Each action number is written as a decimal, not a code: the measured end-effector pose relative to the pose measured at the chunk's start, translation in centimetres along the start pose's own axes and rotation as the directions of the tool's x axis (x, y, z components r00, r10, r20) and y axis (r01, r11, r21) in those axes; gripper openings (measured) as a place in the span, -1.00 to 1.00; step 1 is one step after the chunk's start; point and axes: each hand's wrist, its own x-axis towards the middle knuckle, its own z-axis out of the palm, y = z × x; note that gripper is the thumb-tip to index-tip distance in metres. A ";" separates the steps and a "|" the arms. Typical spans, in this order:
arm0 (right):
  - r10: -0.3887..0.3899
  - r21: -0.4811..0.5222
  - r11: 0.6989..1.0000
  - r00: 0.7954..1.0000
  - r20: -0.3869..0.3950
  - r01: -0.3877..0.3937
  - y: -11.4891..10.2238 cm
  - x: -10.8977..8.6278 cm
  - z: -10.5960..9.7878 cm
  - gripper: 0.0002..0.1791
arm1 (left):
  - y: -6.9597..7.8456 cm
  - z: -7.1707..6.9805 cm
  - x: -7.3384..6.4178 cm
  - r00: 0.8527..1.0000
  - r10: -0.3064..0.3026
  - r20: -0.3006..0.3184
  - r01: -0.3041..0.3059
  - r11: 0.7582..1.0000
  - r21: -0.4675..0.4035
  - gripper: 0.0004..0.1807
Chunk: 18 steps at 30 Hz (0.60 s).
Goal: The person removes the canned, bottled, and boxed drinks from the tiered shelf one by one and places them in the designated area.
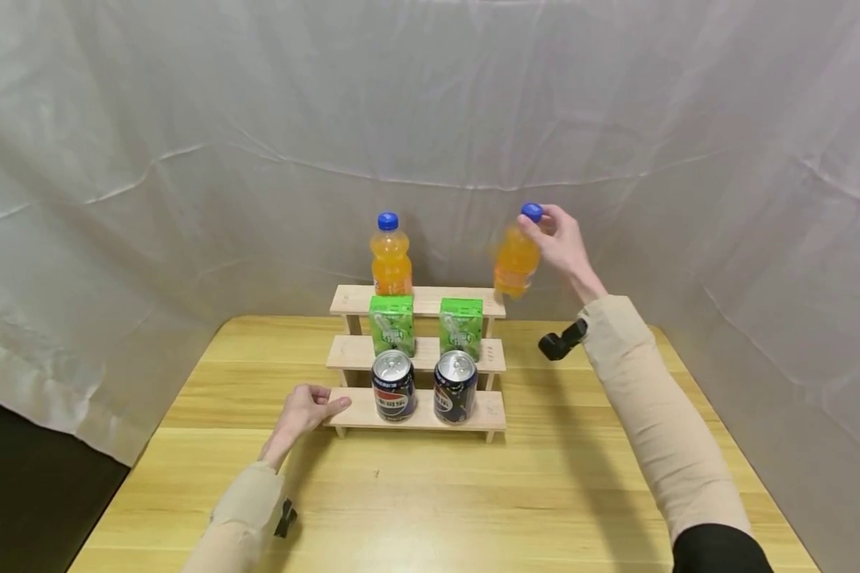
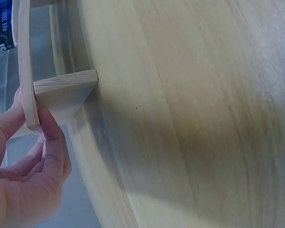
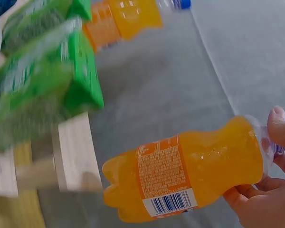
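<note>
In the head view my right hand (image 1: pixel 562 243) grips an orange soda bottle (image 1: pixel 516 261) by its neck, just under the blue cap. The bottle hangs tilted at the right end of the top step of a wooden three-step rack (image 1: pixel 487 410). In the right wrist view the bottle (image 3: pixel 190 171) shows its label and barcode, with the fingers wrapped about the neck. My left hand (image 1: pixel 306 410) pinches the left end of the lowest step; in the left wrist view the thumb and fingers of this hand (image 2: pixel 33 175) clasp the board (image 2: pixel 27 71) from both sides.
A second orange soda bottle (image 1: pixel 391 259) stands on the top step at left. Two green drink cartons (image 1: pixel 392 325) occupy the middle step, and two dark cola cans (image 1: pixel 394 390) the lowest. The rack stands on a wooden table (image 1: pixel 416 501), with a grey cloth (image 1: pixel 444 119) behind.
</note>
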 end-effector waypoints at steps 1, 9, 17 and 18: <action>0.013 -0.005 1.000 1.000 -0.011 -0.013 0.4 -0.2 -0.6 -0.48 | 0.0 0.0 0.0 1.000 0.000 0.000 0.000 1.000 0.000 -0.30; 0.128 -0.063 0.989 0.989 -0.071 -0.132 4.3 -1.7 -3.8 -0.38 | 0.0 0.0 0.0 1.000 0.003 -0.014 -0.003 1.000 0.001 -0.35; 0.288 -0.043 0.955 0.951 -0.109 -0.294 8.8 -3.0 -5.1 -0.36 | 0.3 0.1 0.0 1.000 0.000 -0.019 0.001 1.000 0.008 -0.35; 0.303 -0.048 0.950 0.946 -0.113 -0.310 9.4 -3.2 -5.2 -0.36 | 0.3 0.2 0.1 1.000 -0.004 -0.019 0.004 1.000 0.005 -0.35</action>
